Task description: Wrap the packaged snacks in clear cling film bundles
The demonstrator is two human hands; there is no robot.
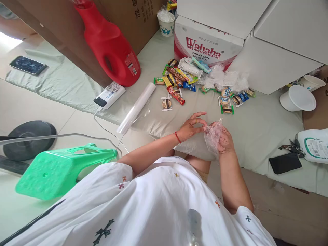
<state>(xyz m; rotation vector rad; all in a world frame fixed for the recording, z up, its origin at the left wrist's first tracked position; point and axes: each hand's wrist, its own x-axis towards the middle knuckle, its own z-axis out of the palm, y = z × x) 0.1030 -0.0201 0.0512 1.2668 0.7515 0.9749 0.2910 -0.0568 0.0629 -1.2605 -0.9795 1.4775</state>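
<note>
A crumpled, thin clear plastic bag (213,136) is between my two hands, above the near edge of the covered table. My right hand (225,140) is closed around its right side. From the left, thumb and index finger of my left hand (191,127) pinch its upper edge, while another finger stretches away. Further back lies a pile of small wrapped snacks (180,76). Several wrapped biscuits (225,101) lie to the right of it, beside a heap of clear plastic bags (228,79). A roll of clear plastic bags (137,107) rests left of my left hand.
Behind the snacks stands a Wahaha carton (205,44). A red jug (110,44) and a white power bank (109,95) with a cable are at left. A black phone (285,162), keys (292,147) and a white cup (297,99) sit at right. A green stool (56,171) is on the floor.
</note>
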